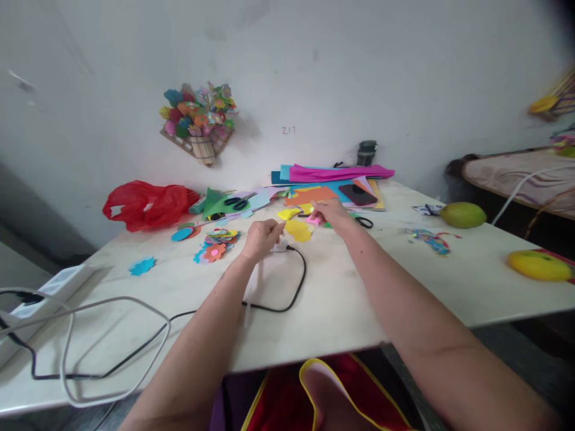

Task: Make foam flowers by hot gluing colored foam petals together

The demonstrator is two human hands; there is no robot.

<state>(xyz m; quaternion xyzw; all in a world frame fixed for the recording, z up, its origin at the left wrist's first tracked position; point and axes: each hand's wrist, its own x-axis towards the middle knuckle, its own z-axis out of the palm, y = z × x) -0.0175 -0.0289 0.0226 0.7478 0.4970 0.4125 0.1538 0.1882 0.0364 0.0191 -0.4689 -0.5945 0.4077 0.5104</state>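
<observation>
My left hand (265, 237) is closed near the middle of the table, over a white device (281, 245) with a black cable; I cannot make out what its fingers hold. A yellow paper flower (298, 231) lies between my hands. My right hand (329, 213) reaches in from the right, fingers bent together beside a small pink paper piece (313, 221); whether it grips that piece is unclear. Another yellow piece (288, 213) is just behind. To the left sits a pile of paper flowers (217, 245), with a blue flower (142, 266) farther left.
Scissors (239, 202), a red plastic bag (148, 205), coloured sheets (339, 173) and a phone (358, 194) lie along the back. More scissors (364, 222) are right of my right hand. Loose cables (168, 328) and a power strip (54, 296) occupy the left; fruit (463, 215) sits right.
</observation>
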